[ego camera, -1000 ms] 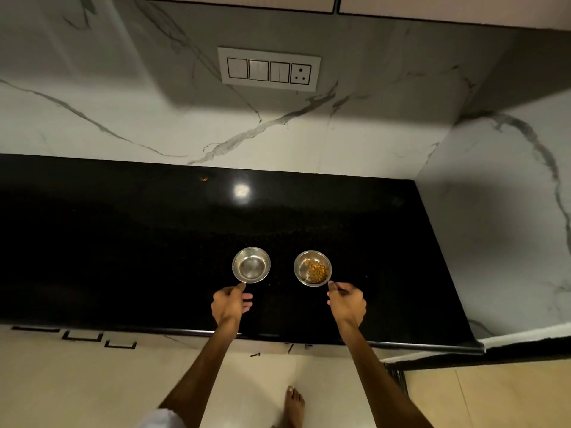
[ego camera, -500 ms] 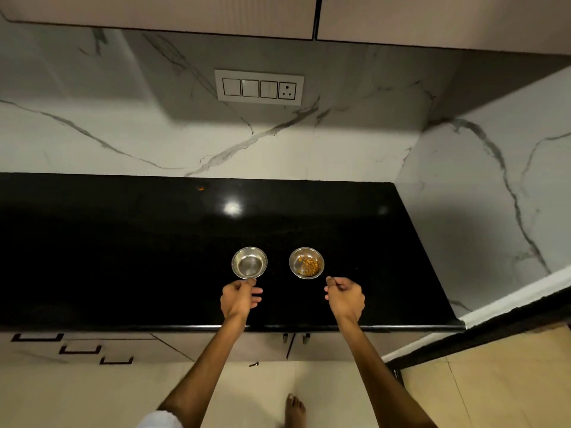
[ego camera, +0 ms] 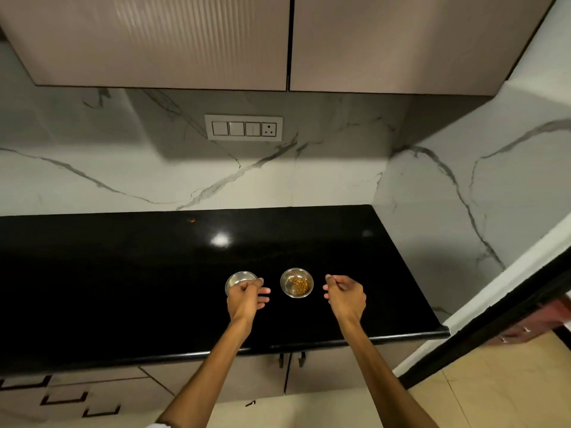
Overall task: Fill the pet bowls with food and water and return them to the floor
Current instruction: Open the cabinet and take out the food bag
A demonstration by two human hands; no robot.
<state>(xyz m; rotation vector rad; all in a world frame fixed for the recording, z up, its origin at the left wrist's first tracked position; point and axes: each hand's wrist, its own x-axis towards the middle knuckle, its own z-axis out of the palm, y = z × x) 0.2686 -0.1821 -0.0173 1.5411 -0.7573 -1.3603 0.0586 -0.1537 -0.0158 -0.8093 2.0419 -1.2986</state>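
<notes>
We are standing at a glossy black countertop (ego camera: 129, 282) that runs into a corner of white marble-veined wall (ego camera: 92, 168), with a ceiling light mirrored as a bright spot on the stone. A switch panel (ego camera: 243, 128) with three switches and a socket sits on the back wall, beige upper cabinets (ego camera: 160, 41) hang overhead, and lower cabinet doors and drawers with dark handles show beneath the counter edge. Beige floor tile (ego camera: 500, 381) shows at lower right. Two small steel bowls stand side by side near the front of the counter, apart from each other. The right bowl (ego camera: 297, 282) holds a scatter of orange-brown kibble (ego camera: 300, 285) on its bottom. The left bowl (ego camera: 238, 278) is partly hidden by our left hand (ego camera: 246, 299); we cannot tell what is inside it. The left hand's fingers are curled at the near rim of that bowl, though we cannot tell whether they actually grip it. Our right hand (ego camera: 345, 296) hovers just right of the kibble bowl, not touching it, fingers loosely curled with nothing in them.
</notes>
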